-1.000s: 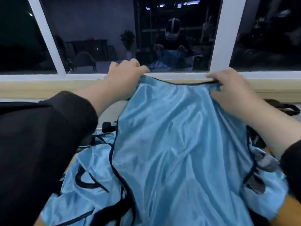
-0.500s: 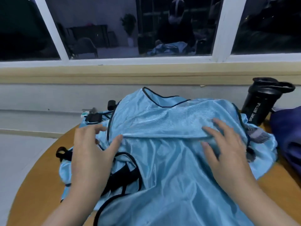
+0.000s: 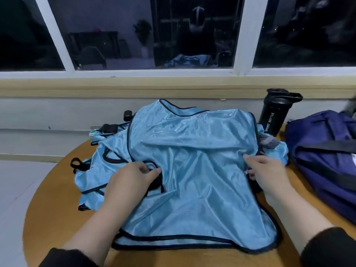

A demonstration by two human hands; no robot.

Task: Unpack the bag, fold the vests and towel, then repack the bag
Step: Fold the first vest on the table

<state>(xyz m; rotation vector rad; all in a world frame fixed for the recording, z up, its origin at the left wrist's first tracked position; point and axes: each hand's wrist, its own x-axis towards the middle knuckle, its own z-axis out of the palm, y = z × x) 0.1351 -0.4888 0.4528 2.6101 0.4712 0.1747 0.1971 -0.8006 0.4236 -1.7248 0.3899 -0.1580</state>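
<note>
Vest (image 3: 192, 170), light blue with dark trim, lies spread on top of the heap of other vests (image 3: 100, 166) on the round counter (image 3: 48, 209), bag (image 3: 323, 160) to its right, in the head view. Left hand (image 3: 131, 182) pinches the left side edge, right hand (image 3: 267, 172) pinches the right edge. Judgement: pull both edges taut and level, then bring the sides inward evenly so the slippery fabric folds without creasing.

Dark windows (image 3: 192, 33) behind a round wooden table (image 3: 48, 209).

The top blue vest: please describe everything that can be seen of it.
The top blue vest is light blue, shiny mesh-like fabric with dark binding along neck and hem. It lies spread and wrinkled over other vests on the round wooden table. The left hand and right hand grip its side edges.
</note>
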